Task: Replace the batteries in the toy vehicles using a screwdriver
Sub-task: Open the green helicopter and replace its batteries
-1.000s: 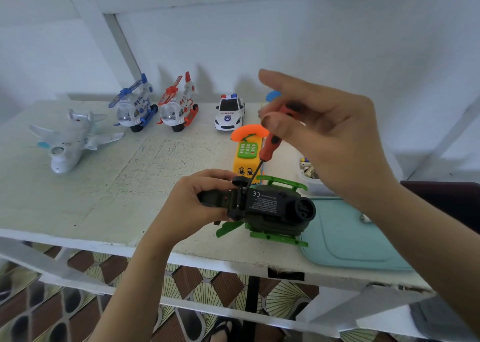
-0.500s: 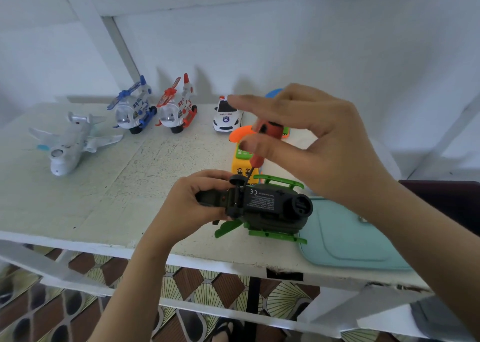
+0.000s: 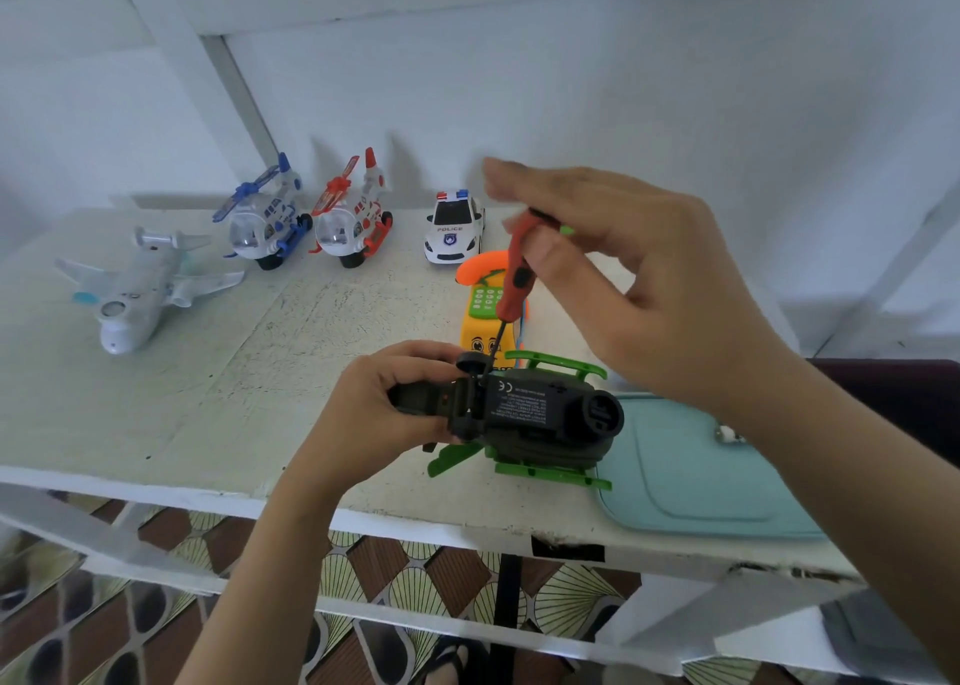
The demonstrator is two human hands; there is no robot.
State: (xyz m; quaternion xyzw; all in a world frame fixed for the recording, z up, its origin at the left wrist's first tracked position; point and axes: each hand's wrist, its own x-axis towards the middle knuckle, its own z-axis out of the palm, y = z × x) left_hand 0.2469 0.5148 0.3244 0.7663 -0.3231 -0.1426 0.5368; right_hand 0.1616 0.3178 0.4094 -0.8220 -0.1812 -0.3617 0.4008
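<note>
White scuffed table against a pale wall, patterned floor tiles underneath. Dark green toy helicopter is flipped belly-up near the front edge, label side facing the camera. Left hand has its fingers wrapped round the tail end. Right hand pinches the red handle of a small screwdriver between thumb and fingers, index finger sticking out straight, with the tip down on the underside right by the little black wheel. Just behind is a yellow toy phone, and just beside on the right a teal plastic tray. Along the back: police car, red-and-white helicopter, blue-and-white helicopter, and a white toy plane far left.
</note>
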